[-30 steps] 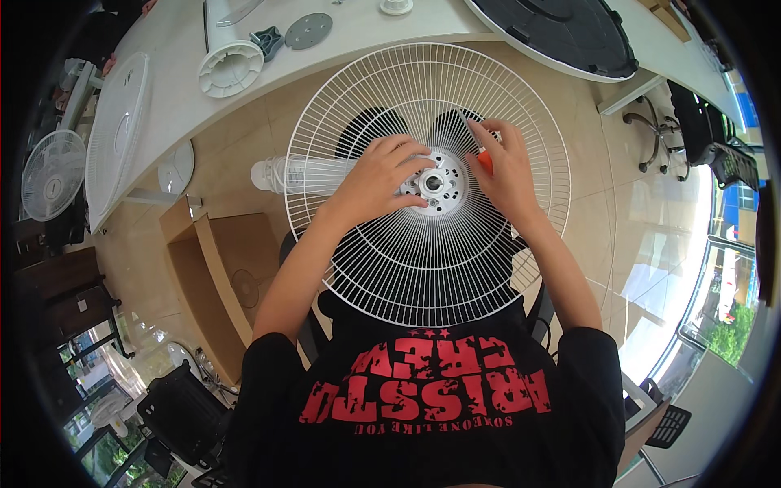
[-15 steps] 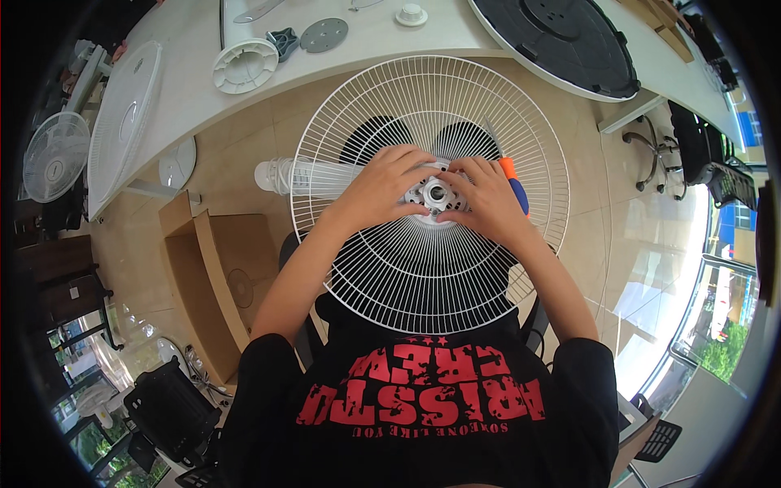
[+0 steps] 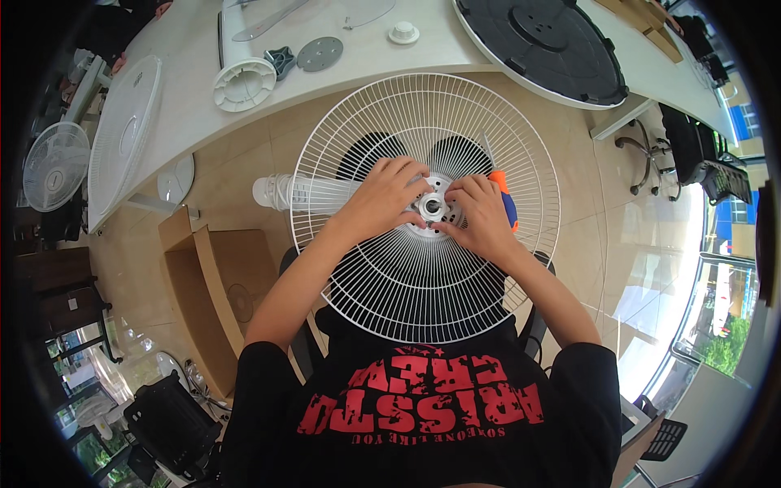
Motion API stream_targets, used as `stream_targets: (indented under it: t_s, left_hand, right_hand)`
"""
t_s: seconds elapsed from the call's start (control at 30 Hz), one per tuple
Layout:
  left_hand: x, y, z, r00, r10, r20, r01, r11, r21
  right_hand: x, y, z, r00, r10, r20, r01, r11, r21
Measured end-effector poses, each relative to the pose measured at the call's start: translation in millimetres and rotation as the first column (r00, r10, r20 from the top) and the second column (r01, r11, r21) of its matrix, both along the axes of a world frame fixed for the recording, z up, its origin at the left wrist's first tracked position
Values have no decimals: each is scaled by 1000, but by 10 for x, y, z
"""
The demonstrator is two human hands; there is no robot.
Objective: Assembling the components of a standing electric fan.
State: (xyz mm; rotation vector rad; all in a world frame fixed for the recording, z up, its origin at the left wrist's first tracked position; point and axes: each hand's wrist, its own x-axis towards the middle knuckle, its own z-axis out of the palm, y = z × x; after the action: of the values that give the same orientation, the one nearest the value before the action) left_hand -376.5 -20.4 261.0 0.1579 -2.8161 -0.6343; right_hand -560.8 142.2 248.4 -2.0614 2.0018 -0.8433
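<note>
Your forearms (image 3: 297, 281) angle inward to the round white wire fan guard (image 3: 427, 289) at frame centre. Your left hand (image 3: 386, 198) arches, thumb spread from fingers, by the round white plastic hub (image 3: 434, 206). Your right hand (image 3: 483, 216) curls at its right, beside an orange-and-blue-handled screwdriver (image 3: 498, 176); whether it pinches anything, I can't tell.

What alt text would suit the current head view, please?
A person's left hand and right hand curl around the white hub at the centre of a round wire fan grille. An orange and blue tool is beside the right hand; beyond, a white table bears loose parts.
</note>
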Motion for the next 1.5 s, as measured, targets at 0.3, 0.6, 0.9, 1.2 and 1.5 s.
stream_targets:
  t_s: [0.3, 0.6, 0.9, 1.2, 1.5]
  left_hand:
    - [-6, -8, 32, 1000, -2, 13, 3, 997, -73]
    - [32, 146, -27, 998, 43, -51, -47, 994, -94]
    - [-9, 204, -168, 978, 129, -165, -145, 986, -86]
    - [23, 264, -131, 984, 142, -107, -152, 984, -94]
    - [25, 227, -159, 986, 67, -149, -92, 982, -167]
  right_hand:
    - [45, 8, 143, 999, 37, -7, -37, 999, -11]
    - [72, 96, 62, 989, 118, -95, -116, 993, 25]
    - [-11, 3, 50, 951, 178, -253, -170, 984, 55]
    - [-108, -14, 73, 942, 185, -279, -179, 983, 45]
    - [-166, -24, 257, 988, 140, -67, -138, 990, 40]
